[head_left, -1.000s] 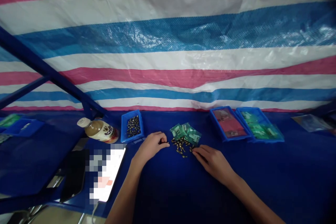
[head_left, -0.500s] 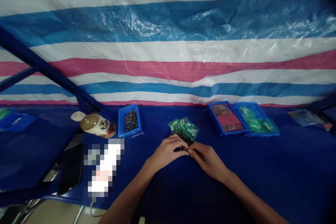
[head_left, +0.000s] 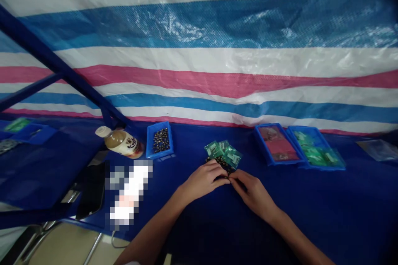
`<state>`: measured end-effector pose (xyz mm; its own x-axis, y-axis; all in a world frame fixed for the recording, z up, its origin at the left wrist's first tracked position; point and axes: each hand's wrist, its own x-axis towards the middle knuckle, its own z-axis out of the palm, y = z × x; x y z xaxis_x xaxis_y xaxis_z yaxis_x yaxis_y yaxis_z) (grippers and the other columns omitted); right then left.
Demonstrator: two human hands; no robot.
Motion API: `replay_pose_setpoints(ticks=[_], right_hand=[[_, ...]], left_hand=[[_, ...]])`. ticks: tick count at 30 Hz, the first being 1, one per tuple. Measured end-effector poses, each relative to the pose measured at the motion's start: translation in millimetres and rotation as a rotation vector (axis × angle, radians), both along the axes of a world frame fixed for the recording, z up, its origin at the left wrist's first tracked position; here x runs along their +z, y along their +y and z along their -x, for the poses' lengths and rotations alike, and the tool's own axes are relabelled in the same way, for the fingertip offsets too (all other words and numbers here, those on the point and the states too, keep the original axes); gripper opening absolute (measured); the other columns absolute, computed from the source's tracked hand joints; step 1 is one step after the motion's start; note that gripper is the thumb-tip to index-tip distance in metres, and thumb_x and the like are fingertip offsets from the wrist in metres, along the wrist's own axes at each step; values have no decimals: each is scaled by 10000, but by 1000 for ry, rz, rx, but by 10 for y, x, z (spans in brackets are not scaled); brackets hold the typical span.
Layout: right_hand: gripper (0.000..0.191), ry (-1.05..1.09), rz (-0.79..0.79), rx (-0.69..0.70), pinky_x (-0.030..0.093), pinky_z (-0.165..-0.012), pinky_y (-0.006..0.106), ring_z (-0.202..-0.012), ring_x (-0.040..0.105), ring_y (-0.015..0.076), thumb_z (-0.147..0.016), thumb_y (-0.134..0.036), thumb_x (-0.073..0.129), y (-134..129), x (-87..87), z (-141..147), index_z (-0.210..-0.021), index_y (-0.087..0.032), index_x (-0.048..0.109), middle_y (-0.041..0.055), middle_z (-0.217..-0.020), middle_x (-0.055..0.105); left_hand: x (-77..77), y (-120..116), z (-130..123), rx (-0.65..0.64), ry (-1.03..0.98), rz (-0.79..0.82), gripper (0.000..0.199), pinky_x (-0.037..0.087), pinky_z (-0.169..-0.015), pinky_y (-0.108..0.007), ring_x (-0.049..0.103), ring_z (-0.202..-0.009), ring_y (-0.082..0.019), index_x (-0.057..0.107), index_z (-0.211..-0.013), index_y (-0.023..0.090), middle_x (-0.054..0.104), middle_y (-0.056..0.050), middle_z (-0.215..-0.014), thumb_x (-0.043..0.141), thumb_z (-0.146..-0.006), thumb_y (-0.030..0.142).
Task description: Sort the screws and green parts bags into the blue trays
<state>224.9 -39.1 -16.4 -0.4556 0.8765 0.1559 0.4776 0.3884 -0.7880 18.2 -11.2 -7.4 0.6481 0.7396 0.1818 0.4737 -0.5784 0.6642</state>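
Note:
My left hand (head_left: 207,179) and my right hand (head_left: 253,190) meet fingertip to fingertip over the blue table, both closed in a pinch. Whatever lies between their fingertips is too small to make out. Just beyond the fingers is a pile of small dark and brass-coloured parts (head_left: 221,163), partly covered by my left hand. Several small green packets (head_left: 222,149) lie at the far side of that pile, overlapping one another.
A blue bin of small metal parts (head_left: 147,140) stands left of the pile, beside a tilted drink bottle (head_left: 120,143). Two blue trays, one with red packets (head_left: 277,143), one with green packets (head_left: 314,149), stand right. A dark phone-like slab (head_left: 91,192) lies left.
The whole view has shifted slightly, so the table's things appear further right. Both hands remain together at the pile, their fingertips closer together.

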Motion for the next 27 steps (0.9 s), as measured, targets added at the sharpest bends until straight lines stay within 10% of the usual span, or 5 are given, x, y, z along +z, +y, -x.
replay_pose_setpoints(ticks=[17, 27], right_hand=[[177, -139, -508, 79, 533, -793, 365, -852, 650, 208, -948, -162, 525, -38, -34, -10, -1052, -205, 662, 70, -937, 699], [144, -265, -481, 10, 508, -743, 326, -756, 619, 172, -962, -233, 538, 55, -131, -51, -917, -169, 658, 54, -815, 645]], left_hand=[[85, -40, 1, 134, 78, -132, 304, 420, -664, -261, 530, -679, -143, 487, -652, 198, 535, 6, -624, 474, -955, 207], [368, 230, 1505, 1076, 302, -602, 349, 374, -701, -322, 466, -669, -195, 537, -650, 201, 488, -4, -611, 639, -867, 455]])
